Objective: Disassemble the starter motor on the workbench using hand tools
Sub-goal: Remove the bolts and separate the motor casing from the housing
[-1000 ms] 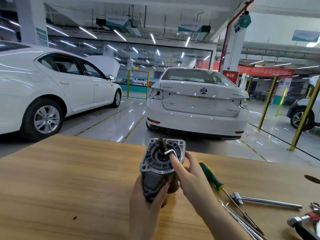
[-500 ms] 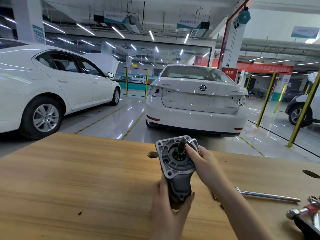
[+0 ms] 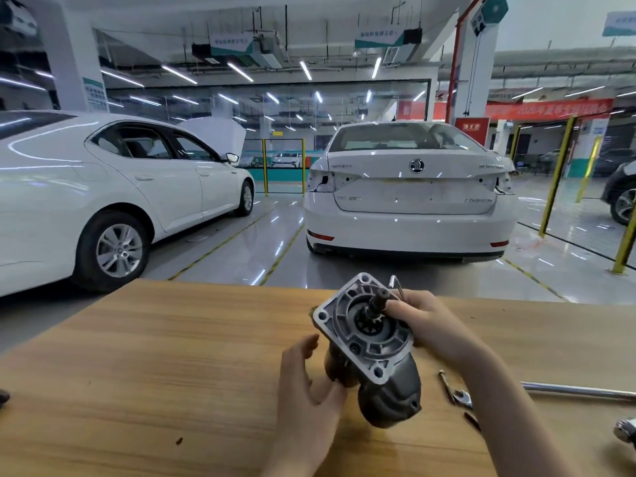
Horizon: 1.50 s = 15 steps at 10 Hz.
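The starter motor (image 3: 373, 349) is held tilted above the wooden workbench (image 3: 172, 373), its silver flange and toothed pinion shaft facing up toward me. My left hand (image 3: 306, 390) holds the dark body from the left, with the thumb pressed on the small side cylinder and the fingers reaching behind it. My right hand (image 3: 430, 325) grips the flange's right edge with its thumb against the shaft. A small bent metal piece (image 3: 396, 285) sticks up from the right hand's fingers.
A long chrome bar (image 3: 578, 390) lies on the bench at the right. A wrench end (image 3: 457, 395) shows beside my right forearm, and a shiny tool head (image 3: 626, 433) sits at the right edge. Two white cars stand on the floor beyond the bench's far edge.
The motor has tipped from upright to leaning left. My left hand slid from under the body to its left side. My right thumb moved onto the shaft.
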Each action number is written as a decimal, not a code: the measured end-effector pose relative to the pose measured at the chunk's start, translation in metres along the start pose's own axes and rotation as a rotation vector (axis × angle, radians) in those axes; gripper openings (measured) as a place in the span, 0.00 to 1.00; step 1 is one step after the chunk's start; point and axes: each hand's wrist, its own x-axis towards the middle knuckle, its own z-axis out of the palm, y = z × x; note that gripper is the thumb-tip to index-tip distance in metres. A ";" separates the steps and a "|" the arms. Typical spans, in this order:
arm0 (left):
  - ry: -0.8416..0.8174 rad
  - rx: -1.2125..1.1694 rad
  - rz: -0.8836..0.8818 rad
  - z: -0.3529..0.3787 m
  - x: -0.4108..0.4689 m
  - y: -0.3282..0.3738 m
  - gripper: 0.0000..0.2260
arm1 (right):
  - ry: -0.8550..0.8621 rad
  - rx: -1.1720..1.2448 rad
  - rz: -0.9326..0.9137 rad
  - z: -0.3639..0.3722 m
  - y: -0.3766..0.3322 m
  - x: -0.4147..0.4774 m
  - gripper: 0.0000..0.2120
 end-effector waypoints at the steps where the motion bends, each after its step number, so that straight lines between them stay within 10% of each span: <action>1: -0.253 -0.087 -0.056 -0.005 0.011 0.000 0.32 | -0.066 0.008 -0.013 0.003 -0.001 0.002 0.09; 4: -0.718 0.216 0.078 -0.031 0.058 0.022 0.24 | -0.170 0.090 -0.025 0.002 -0.003 0.006 0.09; 8: -0.515 0.208 0.084 -0.012 0.047 -0.015 0.36 | -0.288 0.177 -0.004 -0.002 0.004 0.007 0.13; 12: -0.333 0.089 0.043 -0.003 0.031 -0.022 0.35 | 0.615 -0.069 -0.338 -0.004 0.008 -0.056 0.22; 15: -0.354 0.106 0.031 -0.006 0.025 -0.019 0.34 | 0.476 -0.584 -0.570 0.020 0.020 -0.092 0.12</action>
